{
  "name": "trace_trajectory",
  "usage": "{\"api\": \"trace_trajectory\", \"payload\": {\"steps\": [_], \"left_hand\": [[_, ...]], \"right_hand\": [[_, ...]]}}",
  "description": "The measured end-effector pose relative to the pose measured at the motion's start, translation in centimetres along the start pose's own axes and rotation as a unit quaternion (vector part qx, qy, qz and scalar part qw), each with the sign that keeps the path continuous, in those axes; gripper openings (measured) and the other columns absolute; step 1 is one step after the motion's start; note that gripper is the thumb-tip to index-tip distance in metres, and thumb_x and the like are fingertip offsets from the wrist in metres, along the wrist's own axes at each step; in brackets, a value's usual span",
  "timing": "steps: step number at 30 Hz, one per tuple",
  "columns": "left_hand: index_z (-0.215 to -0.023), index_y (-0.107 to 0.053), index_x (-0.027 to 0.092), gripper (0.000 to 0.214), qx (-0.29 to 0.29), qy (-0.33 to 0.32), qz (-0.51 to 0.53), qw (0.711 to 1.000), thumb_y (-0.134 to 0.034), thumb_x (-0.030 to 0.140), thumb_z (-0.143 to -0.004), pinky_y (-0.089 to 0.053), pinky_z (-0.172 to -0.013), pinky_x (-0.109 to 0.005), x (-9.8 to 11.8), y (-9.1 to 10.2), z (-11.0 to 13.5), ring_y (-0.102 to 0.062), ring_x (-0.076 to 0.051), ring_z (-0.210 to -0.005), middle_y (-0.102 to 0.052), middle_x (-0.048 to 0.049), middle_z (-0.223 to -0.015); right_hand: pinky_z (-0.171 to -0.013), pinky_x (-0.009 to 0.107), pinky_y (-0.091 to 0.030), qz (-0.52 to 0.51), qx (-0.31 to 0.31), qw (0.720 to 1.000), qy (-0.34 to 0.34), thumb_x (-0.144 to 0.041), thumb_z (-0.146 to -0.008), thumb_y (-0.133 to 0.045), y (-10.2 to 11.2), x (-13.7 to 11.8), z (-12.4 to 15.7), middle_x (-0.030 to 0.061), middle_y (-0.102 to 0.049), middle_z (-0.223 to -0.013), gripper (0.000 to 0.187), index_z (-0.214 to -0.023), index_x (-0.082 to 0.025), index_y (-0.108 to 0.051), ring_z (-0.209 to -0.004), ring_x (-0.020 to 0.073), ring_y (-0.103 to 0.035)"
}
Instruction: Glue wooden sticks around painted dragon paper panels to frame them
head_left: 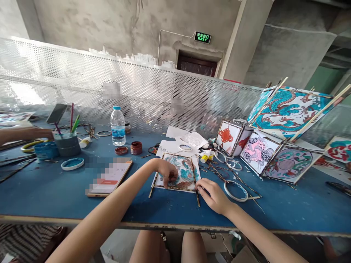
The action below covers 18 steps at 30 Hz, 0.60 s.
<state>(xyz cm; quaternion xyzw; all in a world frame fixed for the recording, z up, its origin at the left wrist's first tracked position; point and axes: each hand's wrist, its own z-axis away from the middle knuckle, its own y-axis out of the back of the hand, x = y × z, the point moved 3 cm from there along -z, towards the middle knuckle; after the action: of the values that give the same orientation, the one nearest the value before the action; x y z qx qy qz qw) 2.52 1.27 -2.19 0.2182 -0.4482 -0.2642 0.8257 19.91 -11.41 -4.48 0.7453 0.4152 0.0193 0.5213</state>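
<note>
A painted paper panel (184,166) with a teal and red dragon design lies on the blue table (55,193), framed by thin wooden sticks. My left hand (168,173) rests on the panel's left part, fingers curled down and pressing on it. My right hand (212,195) sits at the panel's lower right corner, fingers pinched on the end of a thin wooden stick (196,184) that runs along the right edge.
A phone (111,179) lies left of the panel. A water bottle (118,126), paint jars (136,147), a brush cup (65,140), a glue bottle (206,156), rings (236,190), loose sticks and finished lantern panels (276,153) crowd the table. Another person's arm (24,134) reaches in at left.
</note>
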Motion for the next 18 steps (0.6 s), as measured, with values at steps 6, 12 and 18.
{"api": "trace_trajectory", "payload": {"steps": [6,12,18], "left_hand": [[-0.061,-0.047,0.017,0.036,0.002,0.001,-0.005,1.000,-0.078,0.033,-0.049,-0.033,-0.049,-0.024,-0.29,0.08,-0.17,-0.042,-0.011,-0.053,-0.048,0.0035,-0.058],[-0.060,-0.047,0.018,0.036,-0.005,0.004,0.006,1.000,-0.078,0.031,-0.048,-0.034,-0.050,-0.025,-0.28,0.02,-0.22,-0.042,-0.011,-0.053,-0.048,0.0037,-0.057],[-0.062,-0.048,0.017,0.036,-0.004,-0.015,0.039,0.999,-0.079,0.029,-0.048,-0.034,-0.050,-0.024,-0.51,-0.13,0.15,-0.043,-0.011,-0.054,-0.050,0.0045,-0.058]], "right_hand": [[-0.070,0.029,-0.045,-0.018,0.054,0.998,0.000,-0.022,-0.094,-0.032,0.43,0.28,0.27,0.0055,-0.057,-0.084,0.021,-0.088,-0.021,-0.052,-0.078,0.0173,-0.055],[-0.068,0.028,-0.044,0.014,-0.002,1.000,0.005,-0.021,-0.094,-0.035,0.01,0.08,0.30,0.0046,-0.057,-0.080,0.020,-0.085,-0.021,-0.052,-0.076,0.0170,-0.054],[-0.066,0.028,-0.042,0.036,-0.013,0.999,0.012,-0.019,-0.094,-0.034,-0.04,-0.16,0.02,0.0040,-0.056,-0.078,0.019,-0.084,-0.020,-0.050,-0.075,0.0165,-0.053]]}}
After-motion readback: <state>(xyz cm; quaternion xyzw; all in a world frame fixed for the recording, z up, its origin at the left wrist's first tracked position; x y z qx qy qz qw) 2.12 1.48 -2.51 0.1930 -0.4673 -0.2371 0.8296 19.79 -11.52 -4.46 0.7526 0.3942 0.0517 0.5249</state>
